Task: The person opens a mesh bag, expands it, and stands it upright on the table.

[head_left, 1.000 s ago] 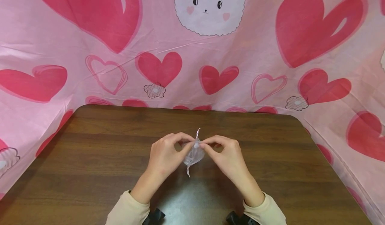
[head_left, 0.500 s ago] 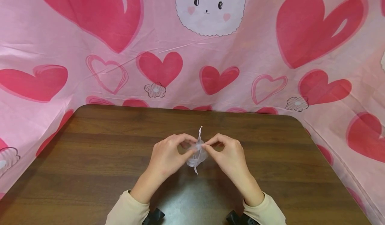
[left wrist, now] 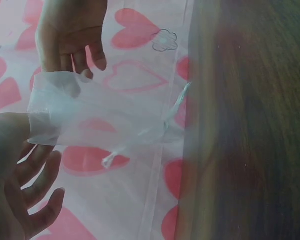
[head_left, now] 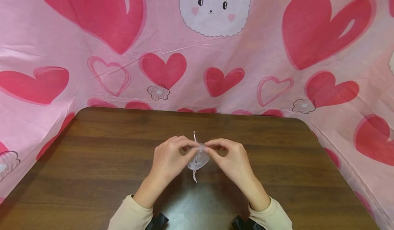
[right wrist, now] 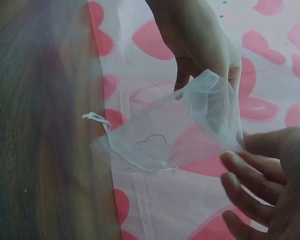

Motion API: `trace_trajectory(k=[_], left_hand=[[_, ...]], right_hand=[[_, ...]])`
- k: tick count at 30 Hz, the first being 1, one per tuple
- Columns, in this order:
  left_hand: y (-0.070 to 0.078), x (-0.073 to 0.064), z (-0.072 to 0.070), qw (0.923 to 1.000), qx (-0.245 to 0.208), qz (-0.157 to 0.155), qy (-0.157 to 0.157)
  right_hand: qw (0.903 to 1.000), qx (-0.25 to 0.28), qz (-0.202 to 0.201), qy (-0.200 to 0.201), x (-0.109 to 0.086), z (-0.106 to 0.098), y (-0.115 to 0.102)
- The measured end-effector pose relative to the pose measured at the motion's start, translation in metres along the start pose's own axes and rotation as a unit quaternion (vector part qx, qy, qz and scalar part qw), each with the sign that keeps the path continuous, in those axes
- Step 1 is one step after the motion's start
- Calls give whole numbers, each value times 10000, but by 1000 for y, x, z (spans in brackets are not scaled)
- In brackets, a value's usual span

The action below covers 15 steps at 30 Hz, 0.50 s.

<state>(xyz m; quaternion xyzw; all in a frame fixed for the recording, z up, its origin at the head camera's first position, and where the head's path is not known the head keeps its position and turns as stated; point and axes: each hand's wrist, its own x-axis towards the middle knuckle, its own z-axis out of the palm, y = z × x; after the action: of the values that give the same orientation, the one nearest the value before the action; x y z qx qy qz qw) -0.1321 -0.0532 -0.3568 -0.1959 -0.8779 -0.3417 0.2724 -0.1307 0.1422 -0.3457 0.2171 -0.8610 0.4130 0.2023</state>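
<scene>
A sheer white organza drawstring bag (head_left: 199,160) hangs between the two hands above the table, seen from above in the head view. My left hand (head_left: 170,154) pinches one side of its edge between thumb and fingertips, and my right hand (head_left: 235,158) pinches the opposite side. White drawstring ends (head_left: 194,176) stick out at the bag's near and far sides. In the left wrist view, the see-through mesh (left wrist: 105,107) is spread between the hands, its cords (left wrist: 177,105) at the end away from the fingers. The right wrist view shows the remaining fingers (right wrist: 250,195) loosely bent below the pinch.
A dark wood-grain table (head_left: 107,168) lies under the hands, its far corners rounded. Pink cloth (head_left: 255,52) printed with red hearts and a white fluffy face hangs behind and along both sides. Black wrist devices (head_left: 158,221) show at the sleeves.
The bag shifted slightly right and then back left, its drawstring ends swinging with it. Both hands keep their pinch, with the fingertips now closer together than half a second ago.
</scene>
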Motion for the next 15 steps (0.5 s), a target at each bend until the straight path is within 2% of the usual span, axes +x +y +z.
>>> trace_trajectory(k=[6,11,15], left_hand=[[-1,0,-1,9998,-49,-119,180],[-1,1,-2,9997,-40,-154,167],[-2,0,-1,9999,-42,-150,39]], right_hand=[[9991,-275,107,-297,-2,2,-1],[9993,-336,-90,-168,-1,2,0],[9991,-372,-197,-56,-1,2,1]])
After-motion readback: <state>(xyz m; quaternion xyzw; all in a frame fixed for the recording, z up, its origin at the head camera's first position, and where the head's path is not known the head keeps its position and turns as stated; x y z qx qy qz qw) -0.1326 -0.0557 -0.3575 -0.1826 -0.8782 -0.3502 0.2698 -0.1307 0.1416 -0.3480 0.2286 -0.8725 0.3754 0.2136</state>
